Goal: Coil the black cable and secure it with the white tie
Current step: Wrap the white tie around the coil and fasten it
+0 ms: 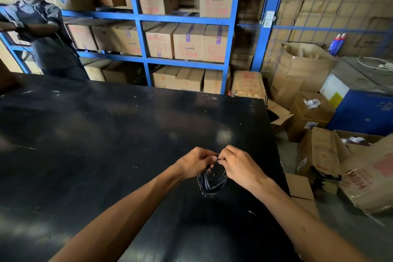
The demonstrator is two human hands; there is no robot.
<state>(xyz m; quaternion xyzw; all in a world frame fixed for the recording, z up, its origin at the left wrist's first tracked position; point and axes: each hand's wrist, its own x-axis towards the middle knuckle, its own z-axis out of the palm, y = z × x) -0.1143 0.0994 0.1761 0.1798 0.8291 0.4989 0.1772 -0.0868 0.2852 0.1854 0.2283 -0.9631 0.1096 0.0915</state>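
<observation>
both hands meet over the right part of the black table [106, 134], knuckles up and fingertips almost touching. left hand [195, 162] is curled shut, its fingers closed around the top of the coiled black cable [211, 181] — the coil hangs from that grip and spreads below and between the 2 hands, its lower loops resting on or just above the tabletop; which of the 2 cannot be told. right hand [240, 166] is pinched closed at the same spot, thumb and fingers pressed on a thin pale strand, the white tie [217, 161], which shows only as a short light sliver right at the top of the coil where the fingertips meet. the rest of the tie is hidden by the fingers, so whether it wraps the bundle cannot be told.

the coil lies nearer the right wrist than the left, tucked under the heel of the right hand. pale glints run along its loops.

beyond the table's far edge stand blue shelves [140, 34] stacked with cardboard boxes [187, 41]; more open boxes sit on the floor to the right. another person [49, 34] stands at the far left corner of the table — blurred.
</observation>
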